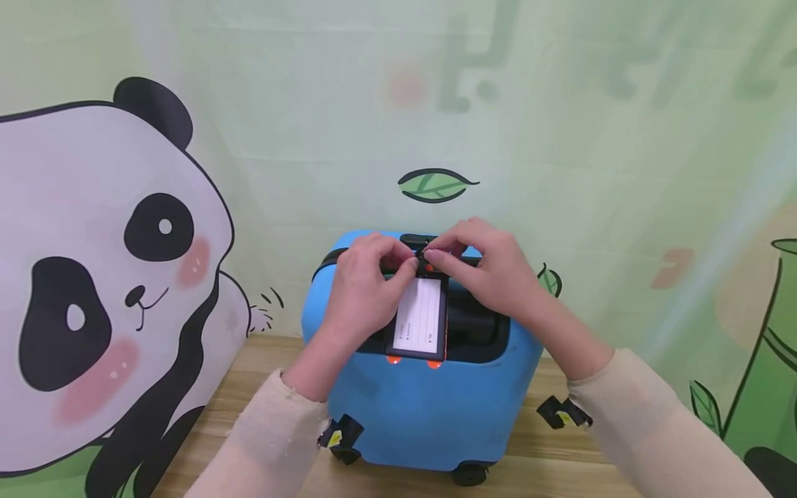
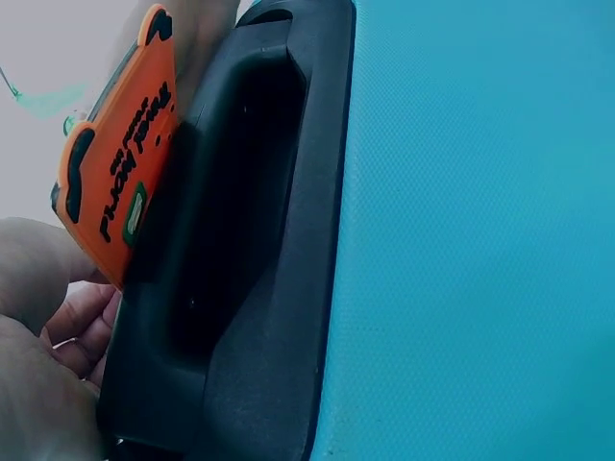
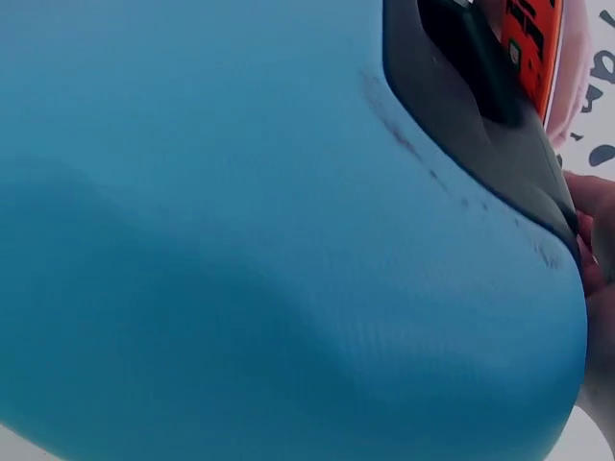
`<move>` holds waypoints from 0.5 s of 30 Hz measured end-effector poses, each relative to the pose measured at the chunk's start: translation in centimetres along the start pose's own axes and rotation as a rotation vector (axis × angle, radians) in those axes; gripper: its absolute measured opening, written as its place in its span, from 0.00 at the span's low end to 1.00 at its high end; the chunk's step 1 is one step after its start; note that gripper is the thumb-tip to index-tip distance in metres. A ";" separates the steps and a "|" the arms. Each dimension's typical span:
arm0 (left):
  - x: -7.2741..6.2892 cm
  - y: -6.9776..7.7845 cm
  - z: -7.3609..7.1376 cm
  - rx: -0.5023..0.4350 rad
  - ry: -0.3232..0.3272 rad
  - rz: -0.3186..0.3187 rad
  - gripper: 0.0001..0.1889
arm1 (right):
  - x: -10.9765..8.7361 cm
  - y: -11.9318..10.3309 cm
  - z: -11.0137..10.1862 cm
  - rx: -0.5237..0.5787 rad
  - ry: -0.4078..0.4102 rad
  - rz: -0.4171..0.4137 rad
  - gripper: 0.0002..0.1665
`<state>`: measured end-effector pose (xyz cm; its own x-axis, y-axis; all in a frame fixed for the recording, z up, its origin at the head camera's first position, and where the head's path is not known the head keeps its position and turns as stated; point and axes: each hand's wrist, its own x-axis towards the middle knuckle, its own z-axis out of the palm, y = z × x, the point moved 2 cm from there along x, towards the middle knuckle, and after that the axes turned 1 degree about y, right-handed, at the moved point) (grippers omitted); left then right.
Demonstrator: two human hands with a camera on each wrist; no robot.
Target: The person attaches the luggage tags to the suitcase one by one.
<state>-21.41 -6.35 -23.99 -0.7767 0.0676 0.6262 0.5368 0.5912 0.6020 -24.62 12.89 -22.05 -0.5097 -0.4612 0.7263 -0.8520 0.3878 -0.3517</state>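
A blue suitcase point(image 1: 423, 408) stands upright, with a black recessed panel point(image 1: 476, 321) on top. Over the panel lies a luggage tag point(image 1: 416, 315), its white card side in a black frame facing up. Its orange back point(image 2: 125, 182) with black lettering shows in the left wrist view, and its orange edge point(image 3: 534, 53) in the right wrist view. At the tag's top end, my left hand point(image 1: 364, 287) and right hand point(image 1: 492, 270) meet, thumbs and forefingers pinching the small black strap point(image 1: 420, 255) close to the suitcase's black handle point(image 1: 416, 241). The fingers partly hide the strap.
The suitcase rests on a wood-grain surface point(image 1: 560, 449), its small black wheels point(image 1: 469, 474) showing at the front. Close behind is a pale green backdrop point(image 1: 311, 138) with a large panda drawing point(image 1: 156, 152) at left. Small black pieces point(image 1: 563, 413) hang by both sleeves.
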 end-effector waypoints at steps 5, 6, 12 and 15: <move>0.1 0.1 -0.1 -0.004 -0.006 0.003 0.04 | 0.6 0.5 -0.6 0.056 -0.121 0.164 0.12; 0.1 0.1 -0.1 -0.006 -0.006 0.004 0.04 | 0.8 0.5 -0.7 0.062 -0.146 0.188 0.12; 0.1 0.2 -0.2 0.003 -0.012 -0.006 0.04 | 1.8 0.4 -1.0 0.071 -0.245 0.244 0.09; 0.0 0.2 -0.1 0.006 -0.021 -0.017 0.05 | 1.9 0.3 -1.1 0.075 -0.262 0.246 0.09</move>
<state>-21.26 -6.32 -23.74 -0.7923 0.0746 0.6056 0.5219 0.5970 0.6093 -25.75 13.01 -20.09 -0.7054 -0.5543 0.4418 -0.7016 0.4574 -0.5464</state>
